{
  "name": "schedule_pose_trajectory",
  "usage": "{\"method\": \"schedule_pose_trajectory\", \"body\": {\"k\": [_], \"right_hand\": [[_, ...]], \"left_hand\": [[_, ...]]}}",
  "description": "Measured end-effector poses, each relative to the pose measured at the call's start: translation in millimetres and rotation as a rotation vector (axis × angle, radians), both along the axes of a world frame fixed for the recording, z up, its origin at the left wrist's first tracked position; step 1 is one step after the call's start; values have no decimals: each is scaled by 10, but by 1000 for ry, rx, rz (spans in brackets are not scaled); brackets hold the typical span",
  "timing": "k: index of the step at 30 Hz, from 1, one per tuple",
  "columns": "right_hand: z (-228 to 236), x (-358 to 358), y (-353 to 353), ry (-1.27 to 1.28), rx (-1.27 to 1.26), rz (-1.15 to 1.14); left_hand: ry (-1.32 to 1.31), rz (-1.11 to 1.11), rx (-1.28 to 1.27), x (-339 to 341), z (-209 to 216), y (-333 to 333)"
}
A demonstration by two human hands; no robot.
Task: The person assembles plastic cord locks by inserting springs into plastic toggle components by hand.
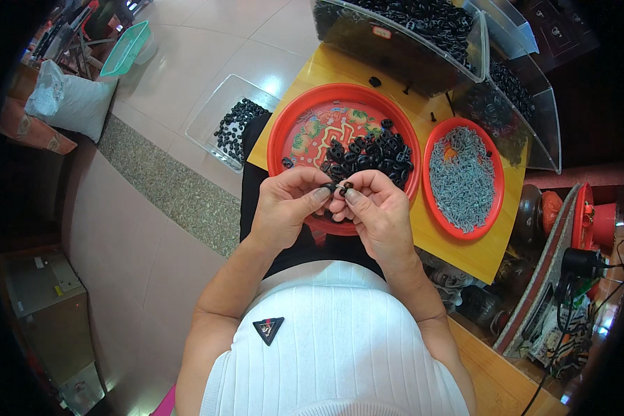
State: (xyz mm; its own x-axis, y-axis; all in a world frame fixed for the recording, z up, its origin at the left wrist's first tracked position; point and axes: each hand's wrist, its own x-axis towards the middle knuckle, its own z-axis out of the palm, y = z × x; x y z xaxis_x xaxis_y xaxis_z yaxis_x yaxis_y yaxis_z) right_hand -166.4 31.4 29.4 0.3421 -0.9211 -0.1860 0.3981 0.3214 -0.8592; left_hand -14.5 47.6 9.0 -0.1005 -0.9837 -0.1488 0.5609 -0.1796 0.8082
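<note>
My left hand [285, 206] and my right hand [380, 213] meet over the near rim of a round red tray [276, 132]. Between the thumb and fingertips of the left is a small black plastic piece [329, 187]. My right fingertips pinch another small dark piece [347, 188] right beside it; I cannot tell whether the two are joined. Behind my hands, a heap of black plastic pieces [378, 154] covers the right side of the tray, whose patterned bottom shows at the left. To the right, a smaller red tray [430, 180] holds many grey metal screws [466, 182].
The trays sit on a yellow table [310, 71]. Clear bins [423, 73] of black pieces stand at its far right. On the floor at left is a clear box [208, 114] with more pieces. A white sack [83, 104] and green basket [126, 50] lie farther left. Cables [568, 312] hang at right.
</note>
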Motion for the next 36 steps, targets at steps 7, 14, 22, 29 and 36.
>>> {"method": "schedule_pose_trajectory", "body": {"k": [7,14,22,29,36], "right_hand": [[27,30,-5,-41,36,21],[49,-56,-30,-24,52,62],[206,21,41,350,15,41],[148,24,41,388,-71,-8],[108,27,33,481,-88,-9]], "left_hand": [[-35,20,-83,-18,9,22],[230,-103,37,97,-40,7],[297,-88,28,111,-79,21],[266,-103,-8,100,-80,13],[191,-102,-56,83,-80,29]]}}
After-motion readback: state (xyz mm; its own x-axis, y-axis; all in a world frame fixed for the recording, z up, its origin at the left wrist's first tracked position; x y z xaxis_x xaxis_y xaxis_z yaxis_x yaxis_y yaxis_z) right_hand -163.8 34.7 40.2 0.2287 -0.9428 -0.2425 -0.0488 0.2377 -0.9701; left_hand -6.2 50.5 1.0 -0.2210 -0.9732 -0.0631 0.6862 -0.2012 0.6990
